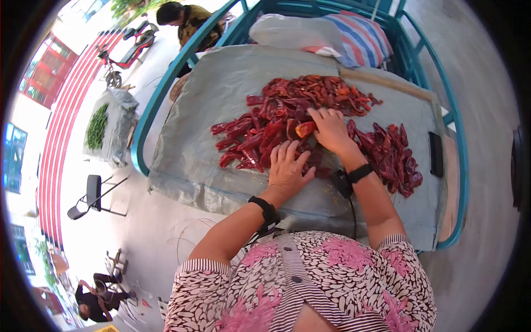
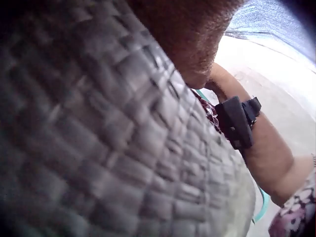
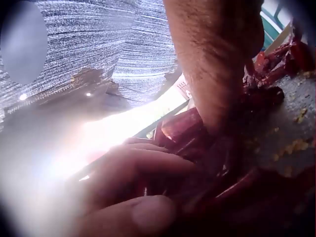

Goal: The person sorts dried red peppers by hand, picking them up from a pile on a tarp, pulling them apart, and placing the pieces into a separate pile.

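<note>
Glossy dried red peppers (image 1: 254, 138) lie heaped on a grey woven sheet (image 1: 204, 94). On the near edge of the heap rests my left hand (image 1: 287, 170), its fingers spread; in the right wrist view its fingers (image 3: 148, 163) lie on peppers. My right hand (image 1: 332, 131) is just to its right, gripping a red pepper with an orange end (image 1: 305, 129) that sticks out leftward. The right wrist view has a pepper (image 3: 182, 126) against that hand, its far side hidden. Mostly woven sheet (image 2: 113, 133) fills the left wrist view.
Smaller, flatter red pieces (image 1: 332, 91) lie behind the heap, and another pepper pile (image 1: 390, 157) on the right. A black phone-like object (image 1: 436, 154) lies near the teal rail (image 1: 459, 182). Sacks (image 1: 332, 36) stand behind. A person (image 1: 193, 25) is at the back left.
</note>
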### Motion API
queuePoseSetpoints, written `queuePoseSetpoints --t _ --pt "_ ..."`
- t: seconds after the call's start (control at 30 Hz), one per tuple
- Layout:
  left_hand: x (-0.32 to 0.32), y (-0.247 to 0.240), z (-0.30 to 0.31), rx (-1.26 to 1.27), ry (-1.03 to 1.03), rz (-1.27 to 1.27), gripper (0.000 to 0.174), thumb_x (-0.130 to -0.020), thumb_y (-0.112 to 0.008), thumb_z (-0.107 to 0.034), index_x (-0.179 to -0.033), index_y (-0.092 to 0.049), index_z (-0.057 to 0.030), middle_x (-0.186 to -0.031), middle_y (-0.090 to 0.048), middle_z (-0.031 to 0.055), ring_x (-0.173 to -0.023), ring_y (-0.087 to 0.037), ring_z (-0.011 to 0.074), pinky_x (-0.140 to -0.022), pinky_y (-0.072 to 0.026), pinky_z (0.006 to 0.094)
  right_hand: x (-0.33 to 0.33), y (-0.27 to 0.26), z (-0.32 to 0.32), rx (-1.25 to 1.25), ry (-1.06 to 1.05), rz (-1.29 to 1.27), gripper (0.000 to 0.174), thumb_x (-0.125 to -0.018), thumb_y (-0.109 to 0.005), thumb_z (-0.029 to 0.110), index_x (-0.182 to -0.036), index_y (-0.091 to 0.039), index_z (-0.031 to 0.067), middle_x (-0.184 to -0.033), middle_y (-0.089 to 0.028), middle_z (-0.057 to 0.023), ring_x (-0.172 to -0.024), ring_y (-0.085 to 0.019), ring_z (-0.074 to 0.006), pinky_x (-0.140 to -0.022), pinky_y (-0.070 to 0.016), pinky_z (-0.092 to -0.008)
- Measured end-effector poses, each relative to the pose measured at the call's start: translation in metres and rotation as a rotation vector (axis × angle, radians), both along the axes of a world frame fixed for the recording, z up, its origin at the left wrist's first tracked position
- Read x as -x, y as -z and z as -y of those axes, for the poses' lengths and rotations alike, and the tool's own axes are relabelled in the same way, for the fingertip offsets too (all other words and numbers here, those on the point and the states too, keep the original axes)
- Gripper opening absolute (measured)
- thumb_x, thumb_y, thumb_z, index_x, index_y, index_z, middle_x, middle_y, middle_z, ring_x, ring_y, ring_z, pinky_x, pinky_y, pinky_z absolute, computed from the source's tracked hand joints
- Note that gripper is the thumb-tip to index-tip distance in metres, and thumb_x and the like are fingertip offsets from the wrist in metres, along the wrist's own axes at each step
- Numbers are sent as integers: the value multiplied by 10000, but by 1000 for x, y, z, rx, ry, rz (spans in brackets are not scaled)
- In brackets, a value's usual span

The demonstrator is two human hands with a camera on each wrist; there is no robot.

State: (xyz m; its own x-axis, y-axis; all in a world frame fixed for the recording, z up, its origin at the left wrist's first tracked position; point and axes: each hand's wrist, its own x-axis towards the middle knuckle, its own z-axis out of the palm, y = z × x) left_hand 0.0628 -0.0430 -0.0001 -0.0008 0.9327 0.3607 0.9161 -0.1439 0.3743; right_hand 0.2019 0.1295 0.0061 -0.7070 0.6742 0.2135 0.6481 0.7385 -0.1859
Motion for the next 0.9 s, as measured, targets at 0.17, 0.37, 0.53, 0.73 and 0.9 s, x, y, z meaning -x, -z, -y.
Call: queuePoseSetpoints --t 0.17,0.37,0.53,0.73,0.9 --pt "0 2 0 10 -5 -17 489 -835 -756 -414 -1256 -701 -172 -1451 -487 162 -1402 -396 366 -1191 -259 543 -7 9 5 3 67 54 573 -838 -726 70 -1385 -579 158 -1151 -587 -120 -1107 -552 -336 -948 -462 -487" --pt "-1 -3 1 10 -8 -7 477 -827 -772 -395 -1242 -703 -168 -1446 -485 159 -1394 -401 367 -1182 -272 537 -11 -1 7 -75 36 121 488 -910 -686 116 -1380 -562 147 -1078 -644 -128 -1067 -595 -372 -890 -488 -494" --pt "0 1 0 -26 -9 6 451 -814 -794 -360 -1212 -706 -168 -1419 -500 147 -1380 -419 365 -1163 -292 537 -38 -39 28 179 163 110 470 -926 -683 163 -1375 -545 141 -1102 -695 -150 -1080 -650 -385 -872 -510 -525" --pt "-1 1 0 -33 -10 -24 436 -814 -791 -351 -1200 -711 -166 -1425 -501 136 -1358 -438 358 -1153 -300 531 -82 -86 59 218 382 -122 463 -946 -671 182 -1388 -535 149 -1143 -702 -150 -1059 -675 -394 -863 -534 -519" --pt "0 1 0 -41 -7 -47 444 -806 -797 -340 -1206 -702 -171 -1457 -484 140 -1343 -444 362 -1145 -307 518 -124 -71 54 89 503 -274 429 -953 -664 170 -1370 -563 171 -1179 -703 -154 -1029 -674 -419 -845 -540 -523"
